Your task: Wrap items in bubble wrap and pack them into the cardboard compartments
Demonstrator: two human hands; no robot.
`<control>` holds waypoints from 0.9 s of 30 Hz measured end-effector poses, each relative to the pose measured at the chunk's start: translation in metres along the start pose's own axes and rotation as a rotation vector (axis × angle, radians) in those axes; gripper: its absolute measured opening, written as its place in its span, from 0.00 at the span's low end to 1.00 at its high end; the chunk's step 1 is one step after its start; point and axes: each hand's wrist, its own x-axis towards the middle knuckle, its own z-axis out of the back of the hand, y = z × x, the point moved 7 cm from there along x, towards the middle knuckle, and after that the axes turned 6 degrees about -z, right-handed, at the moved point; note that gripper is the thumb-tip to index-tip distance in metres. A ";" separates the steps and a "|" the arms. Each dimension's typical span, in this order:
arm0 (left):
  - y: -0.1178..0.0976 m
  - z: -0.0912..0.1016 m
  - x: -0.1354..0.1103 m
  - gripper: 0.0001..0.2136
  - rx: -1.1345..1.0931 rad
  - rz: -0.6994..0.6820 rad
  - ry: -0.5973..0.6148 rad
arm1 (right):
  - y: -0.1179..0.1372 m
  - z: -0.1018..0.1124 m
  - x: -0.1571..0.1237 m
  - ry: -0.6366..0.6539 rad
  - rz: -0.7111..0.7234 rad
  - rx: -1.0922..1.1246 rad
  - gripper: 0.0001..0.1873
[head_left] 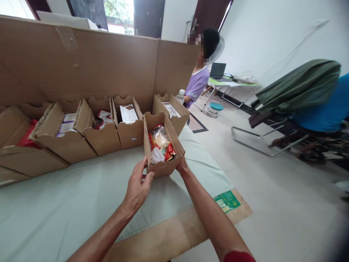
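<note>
Between my hands is a narrow open cardboard box [164, 169], pulled forward of the row and tilted a little. Inside it lie red and clear plastic food packets [160, 142]. My left hand [139, 183] grips the near left corner, its thumb on the front wall and its fingers along the side. On the far right side, my right hand [182, 164] holds the box too; its fingers are mostly hidden behind the wall. Just behind it stands another cardboard box [180, 122] with a white printed packet [171, 109] in it.
Several more cardboard boxes [105, 136] line up to the left against a tall cardboard panel [109, 65]. A pale green cloth [89, 196] covers the table. Beyond the panel are a person in a purple shirt [199, 82] and a bottle [180, 95]. A chair [269, 142] stands at right.
</note>
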 end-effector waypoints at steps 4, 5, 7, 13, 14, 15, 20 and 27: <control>-0.001 -0.008 0.016 0.27 0.031 0.000 -0.066 | 0.006 0.006 0.007 -0.043 -0.006 0.008 0.29; -0.001 -0.010 0.020 0.27 0.034 0.004 -0.087 | 0.009 0.008 0.005 -0.044 0.005 0.007 0.30; 0.001 -0.013 0.028 0.26 0.020 0.028 -0.137 | 0.016 0.013 -0.003 -0.023 0.046 -0.005 0.31; 0.014 -0.019 0.065 0.22 -0.025 0.082 -0.265 | 0.023 0.028 -0.028 0.047 0.103 -0.377 0.31; 0.018 -0.019 0.073 0.21 -0.028 0.092 -0.290 | 0.022 0.030 -0.026 0.008 0.092 -0.499 0.32; 0.023 -0.019 0.083 0.20 -0.033 0.110 -0.315 | 0.021 0.031 -0.020 -0.044 0.079 -0.612 0.31; 0.052 -0.019 0.123 0.15 -0.075 0.266 -0.424 | 0.023 0.027 0.024 -0.248 0.029 -0.871 0.19; 0.073 -0.026 0.135 0.11 -0.205 0.424 -0.477 | 0.014 0.008 0.058 -0.287 0.011 -0.964 0.19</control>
